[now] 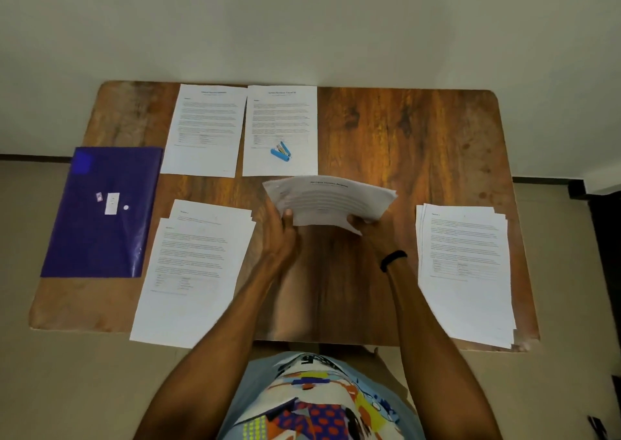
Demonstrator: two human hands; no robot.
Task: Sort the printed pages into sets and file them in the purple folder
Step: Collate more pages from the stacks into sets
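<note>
Centre of frame: sheaf of printed pages (331, 201), held above the table (403, 130); left hand (280, 234) and right hand (368, 226) each pinch its near edge. Purple folder (104, 214): left of frame, lying flat. Recommended: square the edges before setting down, clear of the lower-left pile (195, 271).

I cannot read any text from here. The printed page (205, 130) just right of the purple folder (100, 238) has a blue heading, as does the second page (280, 120) further right of the folder; both headings are blurred. The lifted stack of pages (331, 201), right of the folder, shows a dark title that I cannot make out. The folder's white label (112, 203) is too small to read.
</note>
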